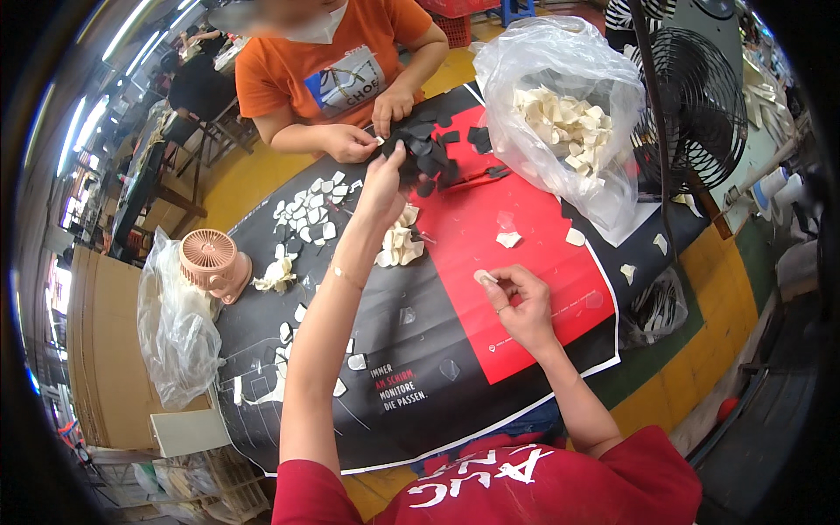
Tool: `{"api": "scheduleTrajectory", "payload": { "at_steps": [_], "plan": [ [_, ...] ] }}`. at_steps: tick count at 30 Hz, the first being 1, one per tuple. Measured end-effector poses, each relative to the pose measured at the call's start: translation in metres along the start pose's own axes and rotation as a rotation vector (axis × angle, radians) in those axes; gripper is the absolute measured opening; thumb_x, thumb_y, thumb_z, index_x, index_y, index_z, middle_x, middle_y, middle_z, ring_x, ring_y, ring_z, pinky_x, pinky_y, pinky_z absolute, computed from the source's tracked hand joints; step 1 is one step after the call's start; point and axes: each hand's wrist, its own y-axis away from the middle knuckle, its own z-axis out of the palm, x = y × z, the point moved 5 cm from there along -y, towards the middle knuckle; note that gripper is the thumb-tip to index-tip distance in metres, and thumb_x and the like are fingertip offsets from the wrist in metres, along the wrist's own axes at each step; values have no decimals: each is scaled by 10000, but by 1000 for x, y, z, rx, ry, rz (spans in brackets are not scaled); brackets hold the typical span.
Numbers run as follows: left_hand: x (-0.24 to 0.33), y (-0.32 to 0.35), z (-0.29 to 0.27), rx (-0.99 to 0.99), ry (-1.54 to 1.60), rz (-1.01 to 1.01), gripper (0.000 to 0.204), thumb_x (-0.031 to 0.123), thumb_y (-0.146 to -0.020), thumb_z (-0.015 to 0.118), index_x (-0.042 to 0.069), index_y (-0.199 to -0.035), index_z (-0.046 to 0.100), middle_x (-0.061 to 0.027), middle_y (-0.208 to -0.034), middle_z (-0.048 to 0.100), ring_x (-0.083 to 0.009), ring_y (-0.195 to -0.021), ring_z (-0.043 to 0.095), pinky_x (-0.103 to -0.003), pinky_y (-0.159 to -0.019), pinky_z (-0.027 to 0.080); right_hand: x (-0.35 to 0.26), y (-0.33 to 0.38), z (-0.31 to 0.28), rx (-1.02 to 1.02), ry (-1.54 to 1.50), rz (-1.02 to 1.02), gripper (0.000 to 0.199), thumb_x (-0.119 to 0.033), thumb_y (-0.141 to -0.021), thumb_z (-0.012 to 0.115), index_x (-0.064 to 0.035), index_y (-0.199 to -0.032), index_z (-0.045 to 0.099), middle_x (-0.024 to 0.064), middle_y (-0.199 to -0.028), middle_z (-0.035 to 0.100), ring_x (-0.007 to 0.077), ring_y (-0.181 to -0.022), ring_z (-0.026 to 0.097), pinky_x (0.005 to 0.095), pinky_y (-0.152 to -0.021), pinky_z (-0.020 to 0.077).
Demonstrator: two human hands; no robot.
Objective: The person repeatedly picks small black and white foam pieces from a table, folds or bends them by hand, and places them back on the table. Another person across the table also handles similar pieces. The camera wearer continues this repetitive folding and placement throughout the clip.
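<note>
My left hand [383, 182] is stretched across the table to a heap of small black cut pieces [429, 157]. One digit shows at the heap's edge; the other fingers are hidden, so a grip cannot be made out. Closer to me, my right hand [522, 308] pinches a small cream-coloured piece [485, 276] between thumb and fingertips, above the red part of the table cover. Below my left wrist lies a pile of cream pieces [401, 245]. Several white pieces with dark edges [308, 208] are spread to the left of my forearm.
Opposite, a person in orange [341, 79] handles a small white piece beside the black heap. A clear plastic bag of cream pieces [564, 122] stands at the far right, before a black fan [691, 114]. At left are a small pink fan [210, 261] and another plastic bag [175, 332].
</note>
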Motion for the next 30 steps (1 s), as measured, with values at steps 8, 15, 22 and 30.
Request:
{"api": "scheduleTrajectory", "payload": {
  "at_steps": [8,15,22,30],
  "plan": [
    [-53,149,6,-51,399,-319,343,324,-1046,499,57,-1249,575,-103,-1173,681,-211,-984,688,-358,-760,582,30,-5,-19,-50,-996,437,143,-88,-881,529,-42,-1011,567,129,-959,667,201,-811,662,303,-779,541],
    [-73,200,-15,60,656,-302,377,324,-1053,474,48,-1298,550,-138,-1268,644,-260,-1100,662,-392,-827,569,6,-15,-30,-126,-66,220,121,-184,-891,642,-74,-937,628,102,-967,662,209,-866,621,332,-718,494],
    [-70,230,-27,96,791,-148,537,446,-998,559,53,-1361,510,-138,-1402,545,-288,-1276,553,-471,-1059,470,-47,0,9,-185,259,4,281,-153,-867,758,-1,-1094,692,110,-1030,688,206,-934,665,332,-806,515],
    [-76,258,-23,11,701,-1,544,281,-839,815,28,-1245,557,-97,-1188,648,-211,-1121,631,-352,-975,517,-73,20,78,-483,-23,-86,335,-110,-840,778,1,-1144,693,127,-1064,652,220,-921,688,313,-793,554]
  ]
}}
